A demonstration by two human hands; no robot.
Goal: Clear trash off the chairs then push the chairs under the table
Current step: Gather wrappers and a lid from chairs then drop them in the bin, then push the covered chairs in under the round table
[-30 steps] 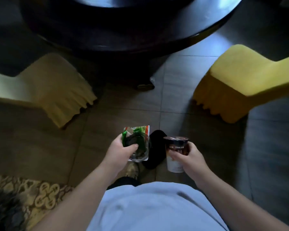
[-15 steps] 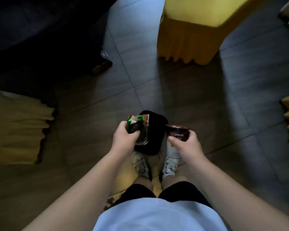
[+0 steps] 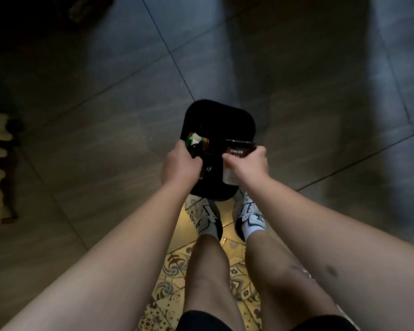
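Both bits of trash are held right over the black bin (image 3: 219, 120) on the floor, just ahead of the shoes (image 3: 207, 219). The left hand (image 3: 179, 164) has its grip curled round a clear cup with a green and red wrapper (image 3: 197, 139) stuffed in it; the right hand (image 3: 247, 164) is wrapped round a brown and white paper cup (image 3: 237, 154). Nothing's been let go yet.

Stuff that could go wrong, probably: the paper cup is sat close to the bin's near right edge, so if it's released there it might clip the rim and tip out onto the tiles. The wrapper could flutter loose and miss. Any leftover liquid might get splashed on the shoes. No chairs are clearly in view, so the pushing-in part looks undone.
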